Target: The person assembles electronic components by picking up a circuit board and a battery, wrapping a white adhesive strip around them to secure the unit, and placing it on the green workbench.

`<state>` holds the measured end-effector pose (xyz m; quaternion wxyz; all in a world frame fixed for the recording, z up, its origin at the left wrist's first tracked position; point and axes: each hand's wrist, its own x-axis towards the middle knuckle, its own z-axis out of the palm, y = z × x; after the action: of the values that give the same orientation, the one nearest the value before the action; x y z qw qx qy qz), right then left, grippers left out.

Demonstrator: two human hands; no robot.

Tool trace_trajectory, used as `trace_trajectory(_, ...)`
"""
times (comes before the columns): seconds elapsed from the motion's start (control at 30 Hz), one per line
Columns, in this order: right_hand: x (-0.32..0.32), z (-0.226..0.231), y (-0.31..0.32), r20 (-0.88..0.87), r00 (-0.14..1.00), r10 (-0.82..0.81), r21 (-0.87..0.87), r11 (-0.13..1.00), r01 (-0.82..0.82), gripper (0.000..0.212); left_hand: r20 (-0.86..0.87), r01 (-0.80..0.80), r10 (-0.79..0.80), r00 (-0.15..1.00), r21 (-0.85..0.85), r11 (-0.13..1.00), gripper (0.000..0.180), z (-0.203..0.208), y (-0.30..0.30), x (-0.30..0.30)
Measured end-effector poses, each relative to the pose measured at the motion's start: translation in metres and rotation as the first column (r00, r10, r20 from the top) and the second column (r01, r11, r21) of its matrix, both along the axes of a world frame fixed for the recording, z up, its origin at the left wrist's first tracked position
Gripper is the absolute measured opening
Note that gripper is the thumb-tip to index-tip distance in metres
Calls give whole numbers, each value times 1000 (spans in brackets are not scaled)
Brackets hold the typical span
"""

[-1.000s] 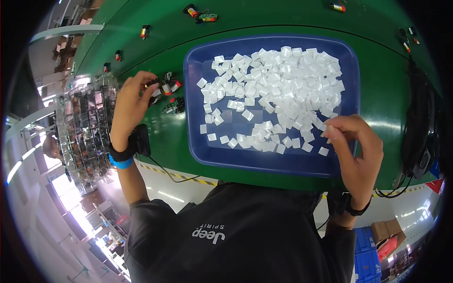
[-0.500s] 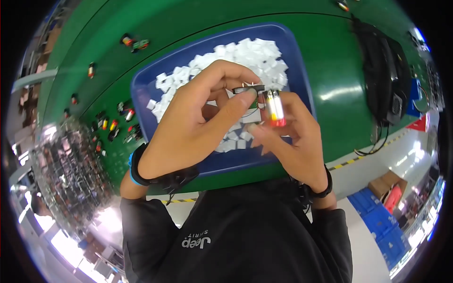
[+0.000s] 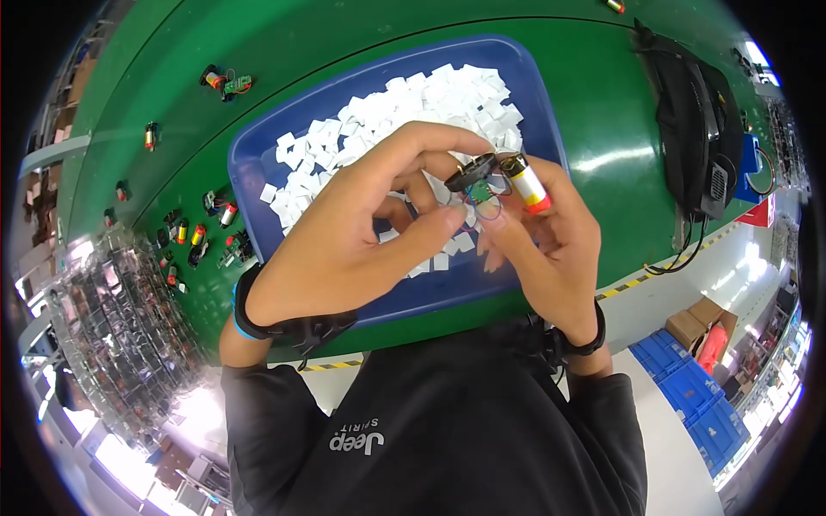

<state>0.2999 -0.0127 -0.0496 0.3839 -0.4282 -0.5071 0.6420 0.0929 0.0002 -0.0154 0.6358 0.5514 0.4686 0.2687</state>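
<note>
My left hand (image 3: 361,241) and my right hand (image 3: 546,236) meet close to the camera, above a blue tray (image 3: 258,159) filled with several small white square pads (image 3: 404,107). The left fingers pinch a small black round part (image 3: 469,172) joined by thin wires to a tiny green circuit board (image 3: 482,193). The right fingers hold a small cylindrical battery (image 3: 527,182), yellow and white with a red end, wired to the same assembly. Both wrists wear dark bands.
The tray rests on a green table (image 3: 602,103). Several more battery-and-board assemblies (image 3: 194,236) lie left of the tray, another one (image 3: 225,82) farther back. A black bag (image 3: 693,129) with cables sits at the right. Blue crates (image 3: 688,378) stand on the floor.
A second ago the hands were apart, left at the loose assemblies, right in the tray. Now both are together holding one assembly, and the view has tilted.
</note>
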Motion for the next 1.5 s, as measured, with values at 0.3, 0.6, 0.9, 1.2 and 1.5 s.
trace_trajectory(0.3,-9,-2,-5,120,989,-86,59,995,79,28,-203,42,-11,979,151,988,51,-8,-8,6)
trace_trajectory(0.6,5,-10,1,98,988,-122,140,984,107,37,-36,-15,21,999,142,990,46,-9,-5,9)
trace_trajectory(0.9,7,-10,7,133,958,-254,515,844,152,43,215,-40,101,971,-272,962,29,-9,9,-1)
trace_trajectory(1.2,23,-4,9,426,856,-292,799,566,-204,21,161,-52,103,981,-292,955,34,-4,3,2)
trace_trajectory(1.5,12,-2,4,378,904,-200,521,853,-29,18,-136,-104,108,985,35,994,54,-3,-5,2)
